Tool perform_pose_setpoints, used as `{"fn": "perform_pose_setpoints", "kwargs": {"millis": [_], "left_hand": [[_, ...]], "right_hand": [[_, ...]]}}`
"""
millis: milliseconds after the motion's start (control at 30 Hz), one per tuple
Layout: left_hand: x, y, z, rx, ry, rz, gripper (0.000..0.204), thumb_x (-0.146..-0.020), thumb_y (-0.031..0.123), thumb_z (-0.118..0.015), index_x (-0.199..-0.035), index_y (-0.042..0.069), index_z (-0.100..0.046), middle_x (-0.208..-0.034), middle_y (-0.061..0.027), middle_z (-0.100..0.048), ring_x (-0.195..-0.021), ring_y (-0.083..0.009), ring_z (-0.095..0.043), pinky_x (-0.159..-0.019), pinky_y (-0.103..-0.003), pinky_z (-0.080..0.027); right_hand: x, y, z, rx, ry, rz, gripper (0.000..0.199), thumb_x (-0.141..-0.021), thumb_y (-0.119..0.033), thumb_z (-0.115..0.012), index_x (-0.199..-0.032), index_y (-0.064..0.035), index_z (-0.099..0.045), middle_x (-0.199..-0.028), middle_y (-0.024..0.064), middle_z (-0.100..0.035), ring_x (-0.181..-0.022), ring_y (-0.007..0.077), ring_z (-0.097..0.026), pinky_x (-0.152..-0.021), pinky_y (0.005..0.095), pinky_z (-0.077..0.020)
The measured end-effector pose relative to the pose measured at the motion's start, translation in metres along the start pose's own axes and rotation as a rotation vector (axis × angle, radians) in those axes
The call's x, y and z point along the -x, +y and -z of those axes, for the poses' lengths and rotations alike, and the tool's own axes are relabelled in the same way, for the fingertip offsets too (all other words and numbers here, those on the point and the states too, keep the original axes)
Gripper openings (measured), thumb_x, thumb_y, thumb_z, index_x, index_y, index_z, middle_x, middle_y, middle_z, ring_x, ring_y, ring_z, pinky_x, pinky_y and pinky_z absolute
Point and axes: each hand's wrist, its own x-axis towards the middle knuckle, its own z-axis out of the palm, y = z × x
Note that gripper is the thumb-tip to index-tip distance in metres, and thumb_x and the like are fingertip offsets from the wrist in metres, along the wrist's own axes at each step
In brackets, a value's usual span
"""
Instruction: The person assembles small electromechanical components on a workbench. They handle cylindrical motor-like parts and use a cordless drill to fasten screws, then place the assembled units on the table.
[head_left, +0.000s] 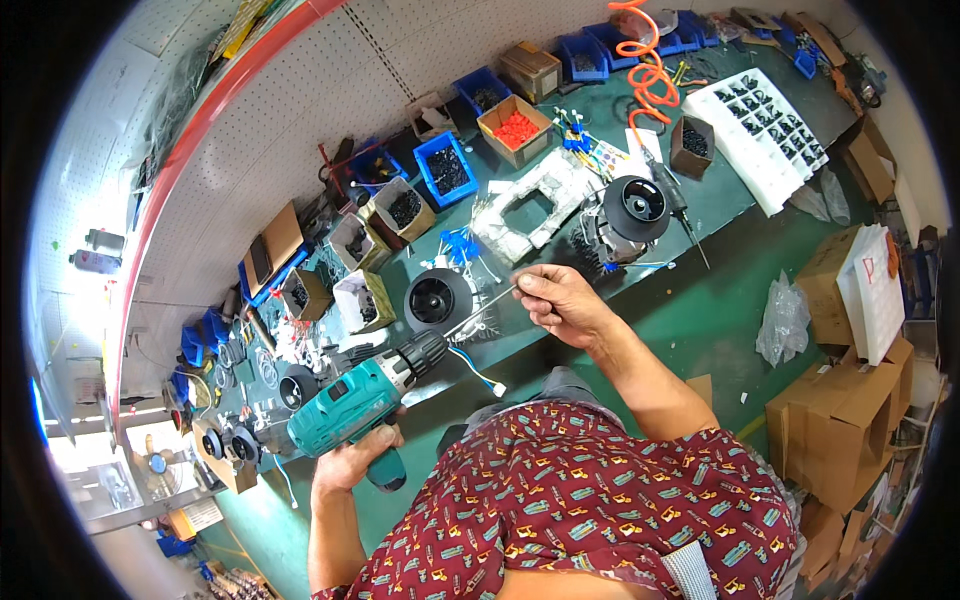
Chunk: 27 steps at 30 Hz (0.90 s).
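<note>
My left hand point(357, 457) is wrapped round the handle of a teal cordless drill point(345, 408), which points up and to the right. A long thin driver bit point(478, 314) extends from its black chuck. At the bit's tip, my right hand point(566, 304) has thumb and fingers pinched together; anything small between them is too hidden to name. Just beyond the bit, a motor with a round black fan wheel point(436, 300) sits on the green bench, with a white-plugged wire point(488, 382) hanging over the edge. Another such fan motor point(628, 218) stands farther right.
Bins of small parts line the back, including a blue bin point(446, 170) and a box of red pieces point(516, 130). A white foam frame point(525, 210), a hanging screwdriver point(672, 190) on an orange coil, and a white tray point(757, 135) lie right. Cardboard boxes point(835, 425) stand right.
</note>
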Motion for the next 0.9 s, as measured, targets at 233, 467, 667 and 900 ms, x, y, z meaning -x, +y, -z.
{"fn": "perform_pose_setpoints", "kwargs": {"millis": [233, 467, 667, 900], "left_hand": [[-0.021, 0.036, 0.016, 0.081, 0.057, 0.117, 0.052, -0.084, 0.014, -0.079, -0.129, -0.005, -0.060, -0.110, -0.0172, -0.068, -0.076, -0.0202, -0.067, -0.070, -0.037, -0.059], [-0.061, 0.087, 0.017, -0.181, 0.032, 0.126, 0.046, -0.086, 0.012, -0.078, -0.127, 0.000, -0.062, -0.107, -0.0122, -0.071, -0.074, -0.0165, -0.065, -0.067, -0.033, -0.058], [-0.094, 0.124, 0.007, -0.440, -0.069, 0.111, 0.041, -0.088, 0.018, -0.079, -0.123, 0.003, -0.065, -0.106, -0.0091, -0.071, -0.077, -0.0137, -0.064, -0.066, -0.031, -0.056], [-0.121, 0.139, 0.014, -0.383, -0.088, 0.239, 0.044, -0.087, 0.022, -0.080, -0.123, 0.001, -0.065, -0.106, -0.0100, -0.071, -0.075, -0.0132, -0.063, -0.065, -0.031, -0.056]], "right_hand": [[-0.040, -0.006, 0.022, -0.007, -0.231, -0.186, 0.024, -0.097, -0.012, -0.071, -0.113, 0.0034, -0.065, -0.094, 0.0063, -0.065, -0.061, 0.0022, -0.043, -0.047, 0.0166, -0.0318], [-0.082, -0.007, 0.033, -0.014, -0.265, -0.211, 0.023, -0.095, -0.005, -0.069, -0.116, 0.0039, -0.065, -0.100, 0.0106, -0.065, -0.063, 0.0029, -0.045, -0.047, 0.0146, -0.0358], [-0.100, -0.004, 0.036, 0.075, -0.221, -0.221, 0.023, -0.094, -0.004, -0.069, -0.116, 0.0020, -0.063, -0.101, 0.0107, -0.065, -0.063, 0.0022, -0.044, -0.047, 0.0134, -0.0354], [-0.107, 0.007, 0.046, -0.134, -0.271, -0.221, 0.025, -0.093, -0.002, -0.070, -0.116, 0.0013, -0.062, -0.098, 0.0098, -0.065, -0.063, 0.0032, -0.046, -0.046, 0.0130, -0.0364]]}}
